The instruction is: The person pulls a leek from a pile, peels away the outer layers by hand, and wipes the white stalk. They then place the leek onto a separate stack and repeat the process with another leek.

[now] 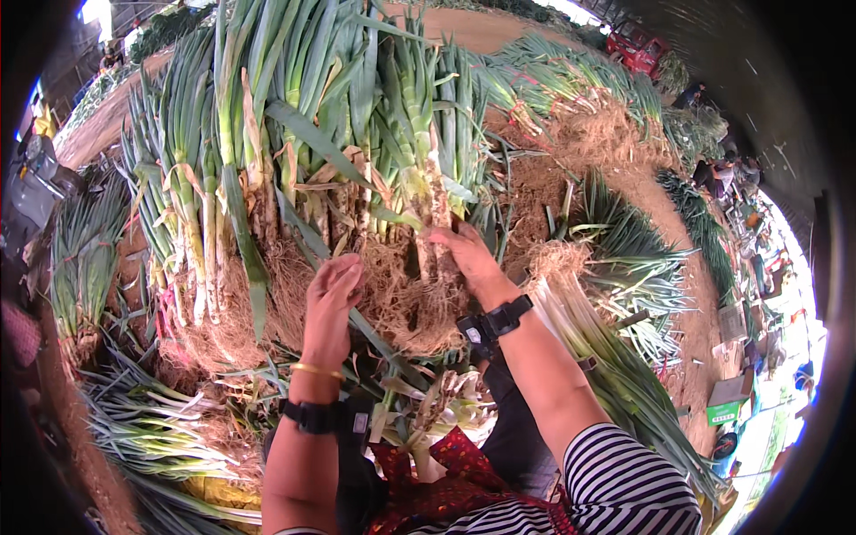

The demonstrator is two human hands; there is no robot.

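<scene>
A large upright bunch of green onions (pixel 294 107) stands before me, with tall green leaves, pale soil-streaked stalks and shaggy brown roots (pixel 401 312). My right hand (pixel 468 254) is closed round the lower part of a thick green onion stalk (pixel 437 201) on the bunch's right side. Just left of it, my left hand (pixel 334 285) is up in front of the roots with its fingers curled together. A long leaf passes behind that hand; whether the fingers hold anything is hidden. Black bands circle both wrists, and a gold-coloured bangle is on the left one.
Loose green onions (pixel 580 330) lie by my right arm, and more (pixel 160 428) at the lower left. Tied bundles (pixel 571 89) lie on the brown ground at the far right. A green-and-white box (pixel 724 412) stands at the right, and a red vehicle (pixel 635 49) farther back.
</scene>
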